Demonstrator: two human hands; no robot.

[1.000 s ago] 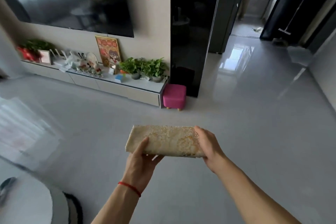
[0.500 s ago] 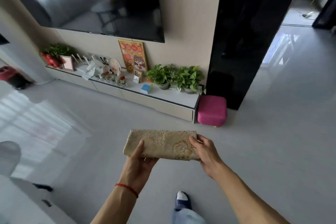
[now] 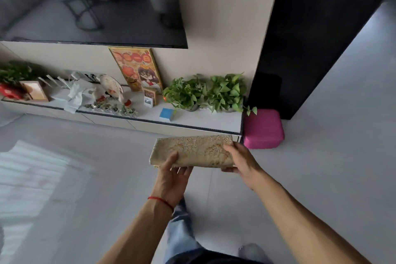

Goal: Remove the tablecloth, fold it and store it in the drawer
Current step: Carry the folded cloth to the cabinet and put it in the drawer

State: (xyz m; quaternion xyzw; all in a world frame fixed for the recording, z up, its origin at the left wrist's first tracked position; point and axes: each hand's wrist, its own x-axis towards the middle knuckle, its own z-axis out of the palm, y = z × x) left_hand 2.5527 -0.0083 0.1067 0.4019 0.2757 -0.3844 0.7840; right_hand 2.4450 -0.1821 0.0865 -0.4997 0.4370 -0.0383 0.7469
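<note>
The folded tablecloth (image 3: 197,150), cream with a gold flower pattern, is a flat oblong bundle held level in front of me. My left hand (image 3: 171,176) grips its left end from below, thumb on top. My right hand (image 3: 240,159) clasps its right end. Just beyond it runs a low white TV cabinet (image 3: 210,123) with flat drawer fronts (image 3: 107,119) along its front; the drawers look closed.
On the cabinet stand green potted plants (image 3: 205,92), a framed picture (image 3: 137,68), a small blue box (image 3: 166,114) and ornaments. A pink stool (image 3: 263,128) sits at its right end, beside a tall black panel (image 3: 310,38). A large TV (image 3: 92,2) hangs above. Grey tiled floor lies underfoot.
The cabinet, plants and pink stool have grown larger and nearer as I walk toward them. Both hands keep the same hold on the tablecloth. My legs have come into view below.
</note>
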